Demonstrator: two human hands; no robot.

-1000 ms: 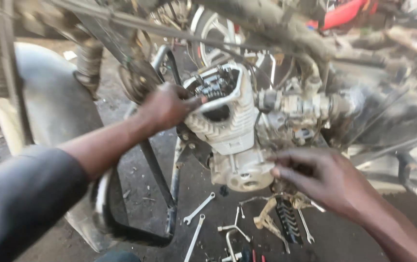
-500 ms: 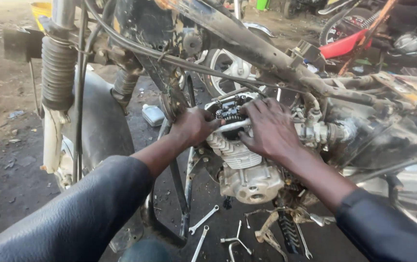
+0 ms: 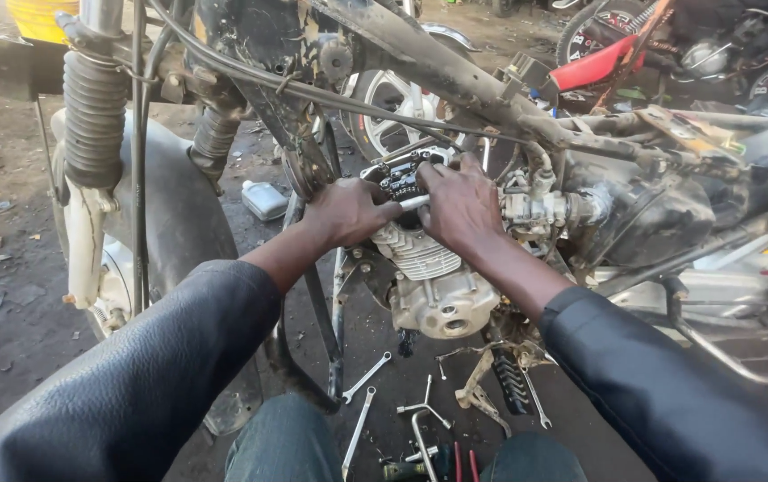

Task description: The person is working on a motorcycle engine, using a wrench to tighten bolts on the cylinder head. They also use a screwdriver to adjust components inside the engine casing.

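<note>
On the engine head [image 3: 399, 178], left hand [image 3: 346, 211] and right hand [image 3: 458, 205], fingers gripping.

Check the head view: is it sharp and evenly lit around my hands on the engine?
Head view: sharp, no motion blur; left hand and right hand on the engine in soft shade; harsh sun on the ground upper left; wide-angle bending at edges.

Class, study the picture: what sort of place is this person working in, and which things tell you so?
Most likely an open-air motorcycle repair yard: a stripped motorcycle engine under both hands, spanners scattered on bare dirt ground, and other motorbikes parked behind.
</note>
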